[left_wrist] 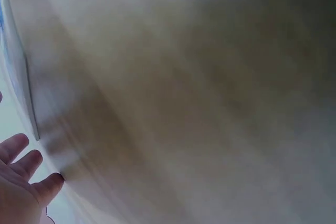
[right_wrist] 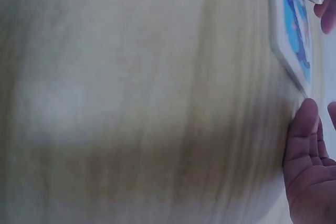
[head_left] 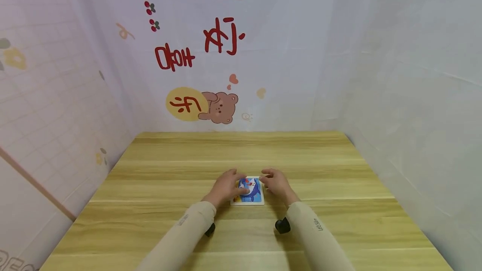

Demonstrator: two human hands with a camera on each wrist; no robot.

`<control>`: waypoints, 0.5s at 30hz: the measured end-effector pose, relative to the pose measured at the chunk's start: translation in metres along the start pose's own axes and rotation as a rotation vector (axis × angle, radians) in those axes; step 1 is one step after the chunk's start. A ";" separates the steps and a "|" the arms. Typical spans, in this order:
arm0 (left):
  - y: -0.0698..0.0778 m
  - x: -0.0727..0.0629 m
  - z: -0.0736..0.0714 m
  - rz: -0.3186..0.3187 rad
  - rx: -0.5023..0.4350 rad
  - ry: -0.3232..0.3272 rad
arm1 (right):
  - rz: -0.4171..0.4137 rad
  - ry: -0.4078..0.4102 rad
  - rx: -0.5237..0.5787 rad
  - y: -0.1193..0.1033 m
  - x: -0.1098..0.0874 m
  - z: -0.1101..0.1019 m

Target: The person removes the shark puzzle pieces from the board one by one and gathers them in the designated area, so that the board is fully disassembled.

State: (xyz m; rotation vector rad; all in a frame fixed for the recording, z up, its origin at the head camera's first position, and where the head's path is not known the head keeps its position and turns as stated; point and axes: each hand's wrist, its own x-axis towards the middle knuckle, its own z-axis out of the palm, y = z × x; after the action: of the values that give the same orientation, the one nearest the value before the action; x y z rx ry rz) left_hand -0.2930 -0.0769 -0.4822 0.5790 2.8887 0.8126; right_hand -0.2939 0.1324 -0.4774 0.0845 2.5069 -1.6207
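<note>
A small flat square picture board (head_left: 257, 196) with a white border lies on the wooden table, showing a blue sea animal on a blue ground with some yellow. My left hand (head_left: 225, 187) is over its left side, thumb reaching across the picture, fingers apart and loosely bent. Beside the right edge, my right hand (head_left: 278, 185) has its fingertips close to the upper right corner. In the right wrist view the board's corner (right_wrist: 290, 51) is right by that hand's fingers (right_wrist: 304, 119). The left wrist view shows spread left fingers (left_wrist: 50, 186) near the white edge.
The wood-grain table (head_left: 180, 158) stretches out around the board. Behind it hangs a white cloth backdrop (head_left: 286, 74) with a printed bear and red characters. Pale cloth walls (head_left: 414, 95) rise on both sides. A black wrist device (head_left: 282, 226) hangs under the right sleeve.
</note>
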 end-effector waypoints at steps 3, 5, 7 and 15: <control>0.001 0.000 0.000 0.021 0.032 0.003 | 0.004 -0.008 -0.025 0.000 0.002 0.001; 0.001 0.000 -0.002 0.043 0.063 -0.001 | 0.010 -0.017 -0.053 0.001 0.003 0.001; 0.002 -0.001 -0.003 0.065 0.091 -0.009 | 0.022 -0.023 -0.073 0.003 0.005 0.002; 0.004 -0.003 -0.003 0.045 0.093 -0.045 | -0.003 -0.018 -0.129 0.008 0.007 0.008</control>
State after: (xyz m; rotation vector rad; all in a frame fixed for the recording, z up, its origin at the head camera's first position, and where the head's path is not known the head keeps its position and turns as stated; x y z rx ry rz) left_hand -0.2893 -0.0767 -0.4778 0.6651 2.8947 0.6636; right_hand -0.2990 0.1284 -0.4888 0.0510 2.5913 -1.4495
